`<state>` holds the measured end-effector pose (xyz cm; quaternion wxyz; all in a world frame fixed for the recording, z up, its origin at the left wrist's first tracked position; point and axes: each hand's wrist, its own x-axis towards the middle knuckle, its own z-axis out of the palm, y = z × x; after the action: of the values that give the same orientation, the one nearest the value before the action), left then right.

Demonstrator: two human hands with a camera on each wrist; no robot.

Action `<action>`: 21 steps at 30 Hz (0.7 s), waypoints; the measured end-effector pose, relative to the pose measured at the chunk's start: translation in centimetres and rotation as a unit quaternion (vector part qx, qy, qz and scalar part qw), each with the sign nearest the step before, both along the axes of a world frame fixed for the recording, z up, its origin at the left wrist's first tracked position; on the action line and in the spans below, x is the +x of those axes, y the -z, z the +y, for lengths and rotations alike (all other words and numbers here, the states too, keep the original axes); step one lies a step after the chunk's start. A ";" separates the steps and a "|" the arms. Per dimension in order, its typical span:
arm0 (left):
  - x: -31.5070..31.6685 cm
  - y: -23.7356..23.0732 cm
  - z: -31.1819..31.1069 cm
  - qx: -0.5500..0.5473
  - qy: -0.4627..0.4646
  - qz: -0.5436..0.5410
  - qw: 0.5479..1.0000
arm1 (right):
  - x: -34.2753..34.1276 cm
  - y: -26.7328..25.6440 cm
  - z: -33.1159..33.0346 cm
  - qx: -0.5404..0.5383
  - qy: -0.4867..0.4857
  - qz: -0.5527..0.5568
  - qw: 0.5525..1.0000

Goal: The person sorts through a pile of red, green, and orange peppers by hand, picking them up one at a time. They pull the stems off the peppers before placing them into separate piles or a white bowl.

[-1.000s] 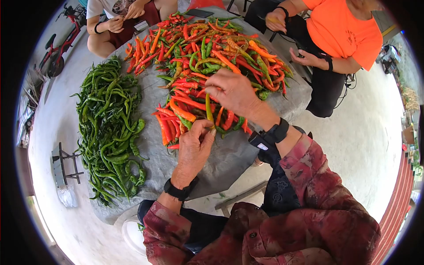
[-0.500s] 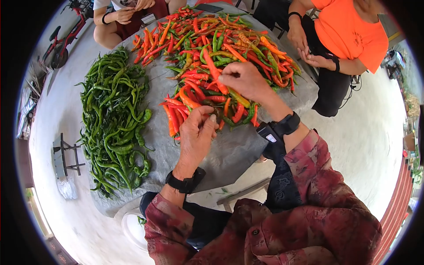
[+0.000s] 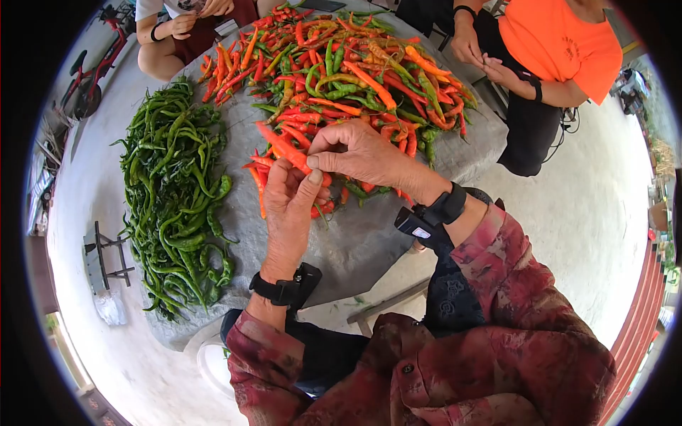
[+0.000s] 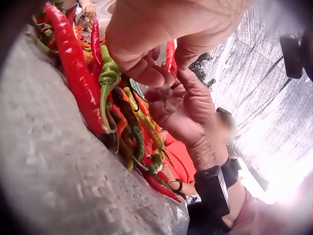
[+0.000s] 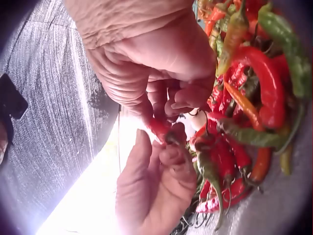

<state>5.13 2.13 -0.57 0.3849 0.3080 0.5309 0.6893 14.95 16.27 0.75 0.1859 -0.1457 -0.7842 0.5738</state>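
Both hands meet at a red chili pepper (image 3: 285, 149) above the near edge of the mixed pile. My right hand (image 3: 361, 155) pinches it between thumb and fingers. At its stem end, thumb and fingertips of my left hand (image 3: 290, 202) pinch it from below. In the right wrist view a short stretch of the red pepper (image 5: 157, 128) shows between the fingertips, the dark stem end beside the left fingers. Seen from the left wrist, the right hand (image 4: 188, 115) faces the left fingers, which hide most of the pepper. Red, orange and green chilies (image 3: 320, 117) lie just beyond.
Green chilies (image 3: 177, 199) form a long heap on the left of the grey sheet (image 3: 355, 255). Across the table sit one person in an orange shirt (image 3: 558, 50) and another in a white top (image 3: 149, 8). A small stool (image 3: 106, 259) stands on the floor at left.
A second ago a yellow-green chili was between the hands. Then the right hand held a red one over the pile; now it has come left and down, and the left fingers have met it.
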 end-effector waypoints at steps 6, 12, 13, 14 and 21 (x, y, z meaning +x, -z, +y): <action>-2.0 0.8 -0.4 0.065 0.026 -0.199 0.977 | 0.3 -1.6 -0.4 -0.110 0.016 -0.045 0.993; -1.9 0.4 -0.3 0.082 0.003 -0.224 0.971 | 0.0 -0.8 -1.7 0.075 -0.023 -0.043 0.996; -2.0 0.5 -0.3 0.082 -0.001 -0.220 0.972 | -0.1 -0.8 -1.7 0.072 -0.032 -0.042 0.996; -2.0 0.6 -0.3 0.082 -0.002 -0.220 0.972 | -0.2 -0.7 -1.7 0.072 -0.033 -0.041 0.996; -2.5 1.1 -0.5 0.060 -0.015 -0.206 0.977 | -0.1 0.0 -2.0 0.057 -0.034 -0.053 0.996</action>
<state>2.61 1.67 -1.70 0.4562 0.1737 0.4021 0.7746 14.84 14.31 0.76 0.1322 -0.1385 -0.8289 0.5256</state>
